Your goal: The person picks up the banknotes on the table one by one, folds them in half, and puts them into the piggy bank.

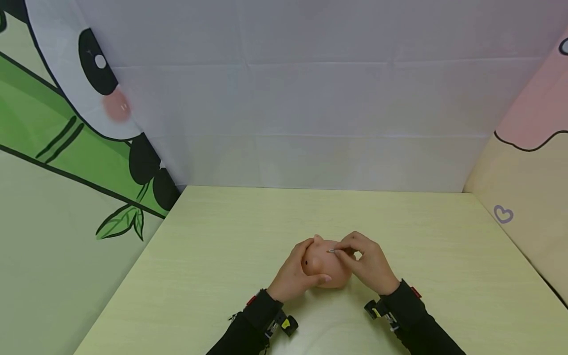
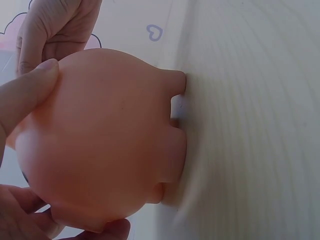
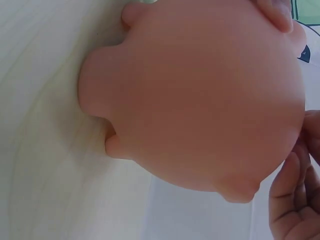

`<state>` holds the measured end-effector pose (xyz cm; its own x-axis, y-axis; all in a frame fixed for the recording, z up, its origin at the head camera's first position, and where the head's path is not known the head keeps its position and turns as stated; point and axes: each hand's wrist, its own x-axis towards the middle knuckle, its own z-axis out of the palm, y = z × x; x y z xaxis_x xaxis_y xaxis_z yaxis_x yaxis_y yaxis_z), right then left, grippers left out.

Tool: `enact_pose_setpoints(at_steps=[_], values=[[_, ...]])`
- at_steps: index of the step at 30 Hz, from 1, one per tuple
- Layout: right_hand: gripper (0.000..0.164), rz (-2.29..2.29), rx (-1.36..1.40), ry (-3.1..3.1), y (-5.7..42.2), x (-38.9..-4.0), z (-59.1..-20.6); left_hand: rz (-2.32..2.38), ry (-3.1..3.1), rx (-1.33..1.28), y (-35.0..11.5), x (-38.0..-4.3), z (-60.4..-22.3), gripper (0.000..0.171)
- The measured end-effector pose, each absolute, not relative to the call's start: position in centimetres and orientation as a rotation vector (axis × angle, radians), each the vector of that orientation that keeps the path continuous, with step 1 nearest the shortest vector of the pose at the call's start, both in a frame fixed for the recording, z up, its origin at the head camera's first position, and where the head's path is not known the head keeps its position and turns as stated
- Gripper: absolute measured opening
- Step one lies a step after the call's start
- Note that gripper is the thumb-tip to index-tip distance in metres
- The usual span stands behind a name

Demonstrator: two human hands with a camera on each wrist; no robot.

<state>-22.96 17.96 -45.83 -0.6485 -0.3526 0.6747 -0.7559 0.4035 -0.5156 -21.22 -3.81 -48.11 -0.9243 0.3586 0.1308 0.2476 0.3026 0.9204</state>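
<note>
A pink piggy bank (image 1: 326, 266) stands on its short feet on the table, its snout turned toward the left hand. My left hand (image 1: 294, 273) grips it at the snout side, with the thumb along the near side and the fingers around the far side. On top of the bank, my right hand (image 1: 367, 261) pinches a small silvery coin (image 1: 331, 251) between thumb and forefinger, at the bank's back. Both wrist views show the bank's rounded body (image 2: 105, 135) closely; the right fingers (image 3: 287, 187) touch its upper surface there, and the coin is hidden.
The pale wood-grain table (image 1: 222, 236) extends around the bank on all sides. Behind it hangs a light creased backdrop (image 1: 310, 123), and printed panels (image 1: 532, 197) flank the table left and right.
</note>
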Motion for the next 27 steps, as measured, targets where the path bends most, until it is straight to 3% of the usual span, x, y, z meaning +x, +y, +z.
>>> enact_pose_setpoints(at_steps=[27], values=[[0.019, 1.096, 0.961, -2.183, 17.66, -23.01, -46.13, 1.694, 2.466, 0.572, -3.88, -21.21, -48.21, 0.095]])
